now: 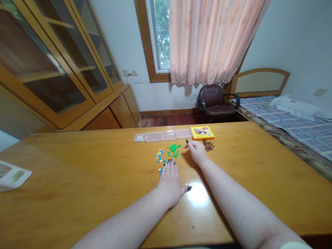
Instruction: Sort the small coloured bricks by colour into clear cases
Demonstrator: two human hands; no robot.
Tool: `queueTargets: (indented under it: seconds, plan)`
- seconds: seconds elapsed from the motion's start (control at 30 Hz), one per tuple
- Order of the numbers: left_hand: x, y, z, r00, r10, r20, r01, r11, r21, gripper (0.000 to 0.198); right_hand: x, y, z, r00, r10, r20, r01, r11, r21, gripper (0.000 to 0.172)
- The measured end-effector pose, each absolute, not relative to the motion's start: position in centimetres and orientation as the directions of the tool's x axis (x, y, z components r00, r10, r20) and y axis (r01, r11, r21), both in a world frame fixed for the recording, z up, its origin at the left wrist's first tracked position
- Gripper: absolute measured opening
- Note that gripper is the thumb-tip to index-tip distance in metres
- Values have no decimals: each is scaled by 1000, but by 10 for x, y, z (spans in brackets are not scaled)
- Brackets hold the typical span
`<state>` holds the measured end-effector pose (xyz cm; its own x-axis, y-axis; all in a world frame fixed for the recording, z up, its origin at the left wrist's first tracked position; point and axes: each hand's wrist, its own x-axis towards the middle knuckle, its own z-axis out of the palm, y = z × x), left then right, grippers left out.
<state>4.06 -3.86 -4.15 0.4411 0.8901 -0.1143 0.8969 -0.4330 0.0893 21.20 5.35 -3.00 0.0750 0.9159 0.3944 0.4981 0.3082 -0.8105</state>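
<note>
Table (98,193), wood, glossy; a bright patch of glare lies near the left thumb. Left hand (169,186) rests palm down on the near side of the small pieces. Its fingers are stretched forward and slightly apart, thumb spread well out to the right; nails dark. Fingertips reach the near end of the blue and yellow pieces (159,156), partly covering them.

Right hand (197,152) is farther out, between the green pieces (174,148) and the brown pieces (208,145). Thumb and index finger are bent toward each other, pointing left at the green; cannot tell whether the tips meet or pinch anything. The other fingers are curled, mostly hidden.

Green pieces: loose heap in the middle, a few strays at its edges, one tiny bit just left of the right wrist. Blue and yellow: a scattered strip left of the green. Brown: a compact pile right of the right hand, just on the near side of the yellow box (203,132).

Clear tray (153,137): a row of compartments beyond the pieces, its right end against or just beside the box; something whitish in the leftmost compartment.
</note>
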Motion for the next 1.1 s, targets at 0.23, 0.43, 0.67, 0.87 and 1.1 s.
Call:
queueTargets:
  seconds: [0.23, 0.43, 0.67, 0.87, 1.1]
  plan:
    - [44, -31, -33, 482, 863, -152, 876, -468, 120, 99, 211, 52, -29, 77, 918, 388, 505, 300, -809, 37]
    - [37, -29, -42, 432, 894, -122, 901, -421, 105, 94, 212, 54, -32, 71, 924, 375, 503, 292, -814, 37]
    - [32, -10, -31, 161, 970, -180, 983, -175, -63, 95, 212, 56, -35, 38, 930, 365, 498, 299, -814, 39]
    - [7, 22, -29, 101, 976, -193, 991, -115, -65, 76, 211, 56, -34, 44, 934, 354, 496, 287, -819, 39]
    - [4, 28, -31, 189, 979, -73, 981, -191, -24, 71, 211, 57, -36, 48, 937, 347, 483, 282, -829, 39]
